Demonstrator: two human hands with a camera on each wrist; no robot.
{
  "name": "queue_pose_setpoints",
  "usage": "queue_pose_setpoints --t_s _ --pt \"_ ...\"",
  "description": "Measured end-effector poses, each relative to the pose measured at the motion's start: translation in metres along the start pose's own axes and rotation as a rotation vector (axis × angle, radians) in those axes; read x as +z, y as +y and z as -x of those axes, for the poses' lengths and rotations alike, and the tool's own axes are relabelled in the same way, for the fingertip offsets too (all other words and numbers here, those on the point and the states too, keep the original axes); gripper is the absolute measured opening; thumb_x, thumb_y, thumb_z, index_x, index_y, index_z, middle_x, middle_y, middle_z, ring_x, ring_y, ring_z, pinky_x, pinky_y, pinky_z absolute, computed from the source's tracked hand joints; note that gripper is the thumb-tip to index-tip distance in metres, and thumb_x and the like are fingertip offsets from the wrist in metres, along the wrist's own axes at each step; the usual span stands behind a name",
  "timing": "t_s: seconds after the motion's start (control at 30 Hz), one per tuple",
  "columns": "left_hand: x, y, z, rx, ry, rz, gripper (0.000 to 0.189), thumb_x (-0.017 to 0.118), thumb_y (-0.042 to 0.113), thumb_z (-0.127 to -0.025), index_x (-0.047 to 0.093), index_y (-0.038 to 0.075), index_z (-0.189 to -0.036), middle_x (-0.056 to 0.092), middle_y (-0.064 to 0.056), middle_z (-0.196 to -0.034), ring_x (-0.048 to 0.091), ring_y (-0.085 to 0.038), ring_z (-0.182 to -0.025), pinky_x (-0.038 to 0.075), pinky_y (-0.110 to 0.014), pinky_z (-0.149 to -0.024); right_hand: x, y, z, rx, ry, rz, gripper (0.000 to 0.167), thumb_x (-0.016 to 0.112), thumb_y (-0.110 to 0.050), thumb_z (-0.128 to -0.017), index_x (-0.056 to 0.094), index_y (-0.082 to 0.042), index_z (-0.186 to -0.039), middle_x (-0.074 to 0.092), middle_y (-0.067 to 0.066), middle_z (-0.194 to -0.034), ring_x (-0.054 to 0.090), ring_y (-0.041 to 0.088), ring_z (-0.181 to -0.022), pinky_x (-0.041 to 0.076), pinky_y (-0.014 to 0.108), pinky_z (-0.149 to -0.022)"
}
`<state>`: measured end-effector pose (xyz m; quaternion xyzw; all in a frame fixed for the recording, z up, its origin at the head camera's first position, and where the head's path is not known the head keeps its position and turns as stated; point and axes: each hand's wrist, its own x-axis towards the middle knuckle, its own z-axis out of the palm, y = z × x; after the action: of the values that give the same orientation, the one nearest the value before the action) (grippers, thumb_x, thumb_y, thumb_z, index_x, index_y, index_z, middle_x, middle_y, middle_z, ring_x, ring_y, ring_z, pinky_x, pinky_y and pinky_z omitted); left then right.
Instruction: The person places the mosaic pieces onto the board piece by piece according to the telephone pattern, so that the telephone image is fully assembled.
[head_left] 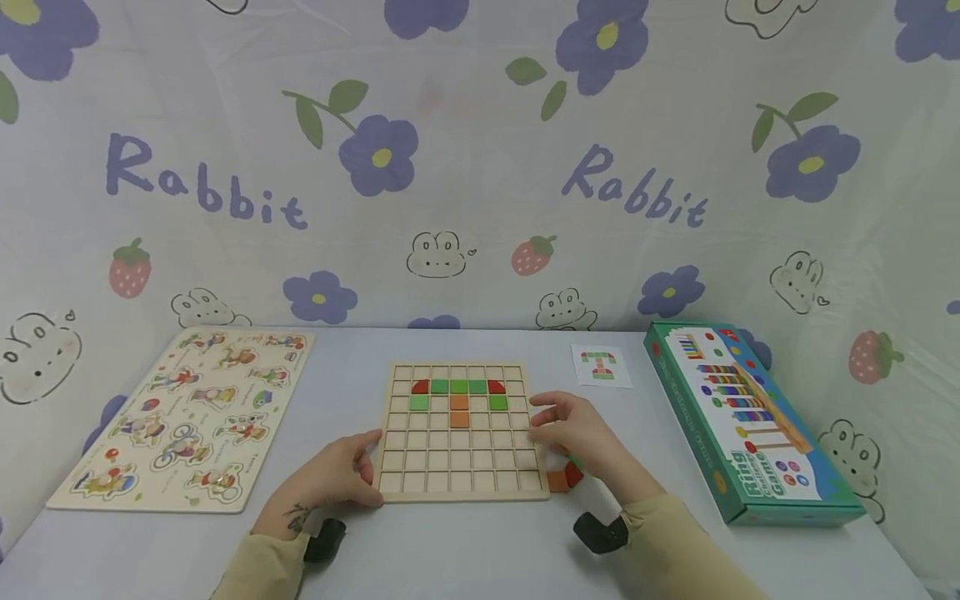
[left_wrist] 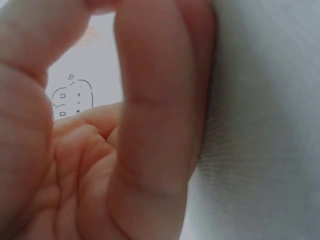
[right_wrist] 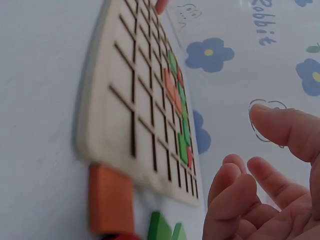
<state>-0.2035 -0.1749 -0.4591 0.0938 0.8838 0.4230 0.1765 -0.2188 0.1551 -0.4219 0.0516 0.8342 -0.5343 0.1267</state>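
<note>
A square wooden grid board [head_left: 461,461] lies on the table, with red, green and orange tiles set in its upper rows in a T-like figure. My left hand [head_left: 330,473] rests against the board's left edge, index fingertip higher up and thumb by the lower left corner. In the left wrist view its bent fingers [left_wrist: 155,100] fill most of the picture. Beside the board's right edge is my right hand [head_left: 577,429], fingers loosely bent, holding nothing. An orange tile [right_wrist: 111,197] and green tiles [right_wrist: 159,227] lie just off the board, partly beneath that hand in the head view.
A small pattern card [head_left: 602,367] with a similar coloured figure lies behind the board at the right. Farther right is a green toy box [head_left: 750,425]. A wooden picture puzzle [head_left: 187,417] lies at the left. A printed cloth [head_left: 480,167] hangs behind the table.
</note>
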Motion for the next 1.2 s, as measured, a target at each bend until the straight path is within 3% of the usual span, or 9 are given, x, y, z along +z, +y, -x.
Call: queue_pose_setpoints --t_s 0.23,0.37,0.57,0.83,1.2 --pt "0.0 0.0 0.0 -0.005 -0.004 0.012 0.094 0.08 0.001 -0.057 0.035 -0.002 -0.14 0.051 -0.004 -0.07 0.046 -0.014 -0.059 0.037 -0.026 -0.051 -0.013 0.021 0.016 0.004 -0.001 0.062 0.046 0.071 -0.005 -0.074 0.058 -0.005 -0.118 0.06 0.007 -0.087 0.052 0.02 -0.064 0.04 0.028 -0.053" --pt "0.001 -0.001 0.0 -0.008 -0.009 0.025 0.094 0.079 0.001 -0.057 0.035 -0.002 -0.14 0.051 -0.004 -0.07 0.046 -0.014 -0.058 0.037 -0.026 -0.051 -0.017 0.031 0.025 -0.021 -0.005 0.135 0.042 0.072 -0.001 -0.07 0.062 -0.003 -0.111 0.058 0.006 -0.079 0.052 0.018 -0.064 0.041 0.028 -0.055" --pt "0.001 -0.001 0.0 -0.004 -0.007 0.014 0.094 0.079 0.001 -0.057 0.035 -0.002 -0.139 0.051 -0.004 -0.069 0.046 -0.014 -0.058 0.037 -0.026 -0.051 -0.02 0.038 0.031 -0.042 0.021 0.363 0.037 0.078 -0.001 -0.063 0.068 -0.008 -0.098 0.059 0.005 -0.083 0.049 0.018 -0.077 0.043 0.029 -0.062" --pt "0.0 -0.001 0.0 -0.002 -0.005 0.011 0.094 0.079 0.001 -0.057 0.035 -0.002 -0.14 0.051 -0.004 -0.069 0.046 -0.014 -0.058 0.037 -0.026 -0.051 -0.013 0.038 0.03 -0.084 0.0 0.651 0.034 0.08 -0.009 -0.063 0.071 -0.017 -0.095 0.055 0.002 -0.089 0.049 0.017 -0.08 0.043 0.034 -0.071" --pt "0.0 -0.001 0.0 -0.013 -0.005 0.03 0.094 0.079 0.0 -0.056 0.035 -0.002 -0.14 0.051 -0.004 -0.07 0.046 -0.014 -0.058 0.037 -0.026 -0.051 -0.01 0.038 0.03 -0.095 0.011 0.646 0.02 0.077 -0.005 -0.066 0.072 -0.014 -0.083 0.05 0.001 -0.084 0.046 0.016 -0.075 0.039 0.029 -0.064"
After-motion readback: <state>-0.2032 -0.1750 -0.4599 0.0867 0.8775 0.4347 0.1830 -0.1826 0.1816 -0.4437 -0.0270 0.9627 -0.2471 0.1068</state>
